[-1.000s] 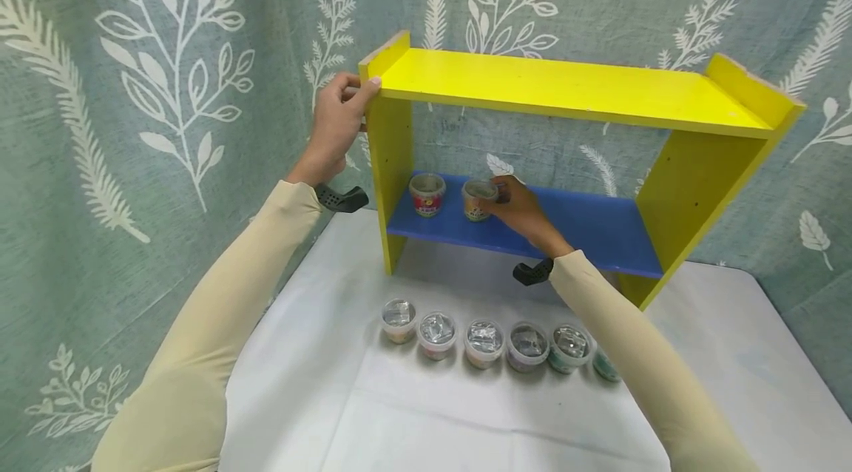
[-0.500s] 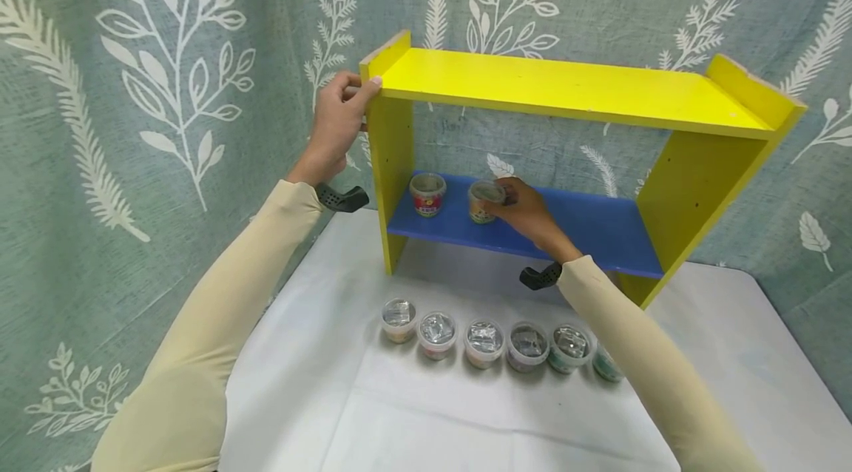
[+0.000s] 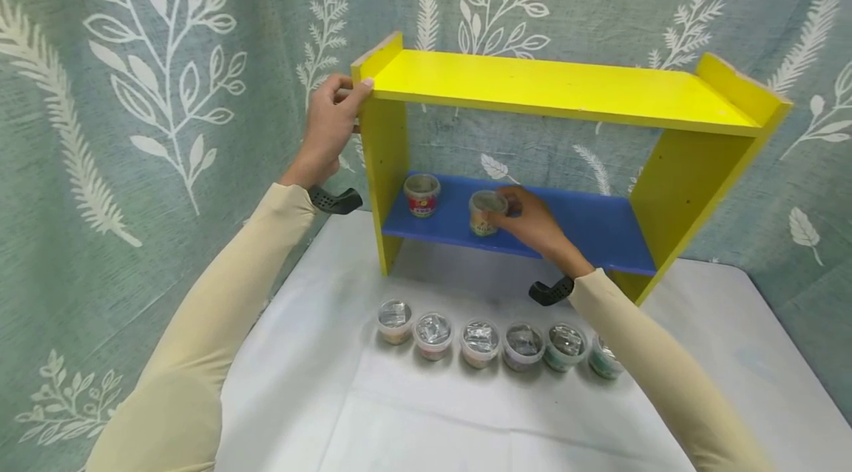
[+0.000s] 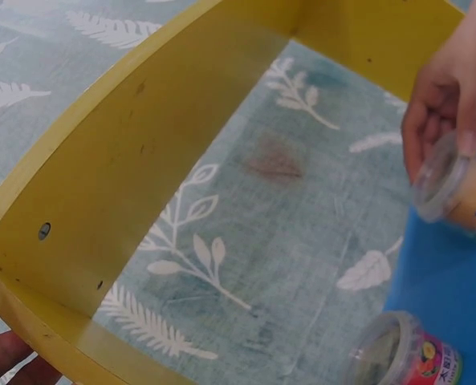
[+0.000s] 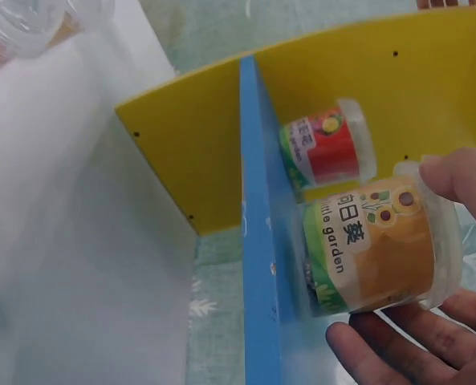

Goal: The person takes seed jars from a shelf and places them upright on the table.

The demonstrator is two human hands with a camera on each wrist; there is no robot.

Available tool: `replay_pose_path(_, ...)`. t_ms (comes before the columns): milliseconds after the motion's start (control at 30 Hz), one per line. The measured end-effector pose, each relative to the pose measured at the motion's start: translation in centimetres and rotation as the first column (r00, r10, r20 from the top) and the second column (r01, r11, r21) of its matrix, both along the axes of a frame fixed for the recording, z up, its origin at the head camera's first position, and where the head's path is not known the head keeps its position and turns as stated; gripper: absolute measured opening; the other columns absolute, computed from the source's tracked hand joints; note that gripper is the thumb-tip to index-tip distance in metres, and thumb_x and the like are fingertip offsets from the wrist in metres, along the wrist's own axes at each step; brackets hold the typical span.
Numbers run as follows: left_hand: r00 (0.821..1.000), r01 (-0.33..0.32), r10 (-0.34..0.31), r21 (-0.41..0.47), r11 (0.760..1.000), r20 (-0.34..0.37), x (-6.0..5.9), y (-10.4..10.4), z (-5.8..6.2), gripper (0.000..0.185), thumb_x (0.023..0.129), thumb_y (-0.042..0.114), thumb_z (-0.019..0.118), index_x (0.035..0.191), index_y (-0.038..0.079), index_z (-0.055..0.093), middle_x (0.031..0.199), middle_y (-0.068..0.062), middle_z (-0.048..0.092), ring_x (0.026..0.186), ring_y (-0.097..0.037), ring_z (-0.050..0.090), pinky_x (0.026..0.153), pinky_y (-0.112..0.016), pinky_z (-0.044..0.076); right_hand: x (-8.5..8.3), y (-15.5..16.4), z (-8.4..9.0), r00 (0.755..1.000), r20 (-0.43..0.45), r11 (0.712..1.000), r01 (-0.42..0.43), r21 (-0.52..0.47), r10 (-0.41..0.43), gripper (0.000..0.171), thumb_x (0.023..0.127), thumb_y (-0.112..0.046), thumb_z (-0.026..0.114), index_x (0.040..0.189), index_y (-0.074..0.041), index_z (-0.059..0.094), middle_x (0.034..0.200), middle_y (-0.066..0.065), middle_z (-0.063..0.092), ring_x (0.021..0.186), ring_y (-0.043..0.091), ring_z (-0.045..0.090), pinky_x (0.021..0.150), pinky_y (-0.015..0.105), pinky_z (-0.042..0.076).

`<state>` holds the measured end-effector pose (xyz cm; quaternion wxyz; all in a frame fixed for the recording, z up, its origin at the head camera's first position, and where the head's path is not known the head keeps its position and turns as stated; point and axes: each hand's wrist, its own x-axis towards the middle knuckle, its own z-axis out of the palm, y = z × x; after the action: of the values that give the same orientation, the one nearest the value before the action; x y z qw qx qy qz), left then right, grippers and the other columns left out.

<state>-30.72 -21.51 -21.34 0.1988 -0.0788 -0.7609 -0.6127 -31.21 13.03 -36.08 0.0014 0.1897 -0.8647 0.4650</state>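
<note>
In the head view my left hand (image 3: 329, 120) grips the upper left corner of a yellow and blue wooden shelf unit (image 3: 559, 87), thumb on its front edge. My right hand (image 3: 532, 220) holds a small clear plastic cup with an orange sunflower-print label (image 5: 382, 241) by its rim end, thumb on one side and fingers on the other. Its base is right at the blue shelf board (image 3: 586, 224). To the left of it, near the yellow side panel, stands a similar cup with a red label (image 3: 422, 198).
Several lidded cups (image 3: 480, 339) with silvery packets under their lids form a row on the white-covered table (image 3: 426, 420) before the shelf. My right forearm partly overlaps the rightmost one. A green leaf-print curtain (image 3: 266, 28) hangs behind and to the left.
My right hand has shifted the orange-label cup rightward and a little toward the front of the blue board. My left hand keeps its grip; the head view has turned slightly.
</note>
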Motion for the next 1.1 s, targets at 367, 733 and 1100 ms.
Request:
replay_pose_path(367, 1.000, -0.004, 0.004, -0.006, 1.000, 0.006, -0.2, 0.1, 0.0, 0.041, 0.099, 0.051, 0.064, 0.123, 0.018, 0.063, 0.116, -0.005, 0.062, 0.103, -0.023, 0.061, 0.082, -0.036, 0.050, 2.7, 0.2, 0.0, 0.999, -0.044, 1.000, -0.027, -0.008, 0.027, 0.068, 0.091, -0.047, 0.078, 0.145, -0.015, 0.053, 0.130, 0.006, 0.063, 0.115, 0.025, 0.061, 0.093, 0.049, 0.051)
replay_pose_path(733, 1.000, -0.001, 0.001, 0.004, 1.000, -0.010, 0.0, 0.0, 0.0, 0.040, 0.100, 0.050, 0.064, 0.122, 0.017, 0.062, 0.116, -0.006, 0.062, 0.102, -0.024, 0.061, 0.081, -0.036, 0.050, 5.5, -0.4, 0.4, 0.995, -0.048, 0.996, -0.084, -0.005, 0.084, 0.064, 0.089, -0.048, 0.080, 0.142, -0.020, 0.056, 0.126, 0.001, 0.065, 0.115, 0.024, 0.063, 0.085, 0.046, 0.054)
replay_pose_path(1100, 1.000, 0.000, 0.000, -0.012, 1.000, -0.019, 0.1, 0.1, -0.1, 0.041, 0.100, 0.050, 0.063, 0.124, 0.016, 0.062, 0.117, -0.006, 0.062, 0.102, -0.023, 0.061, 0.081, -0.036, 0.050, 7.4, 0.0, -0.7, 0.991, -0.038, 0.992, -0.129, -0.005, 0.129, 0.063, 0.090, -0.040, 0.081, 0.143, -0.018, 0.055, 0.125, 0.002, 0.065, 0.114, 0.023, 0.064, 0.090, 0.039, 0.057)
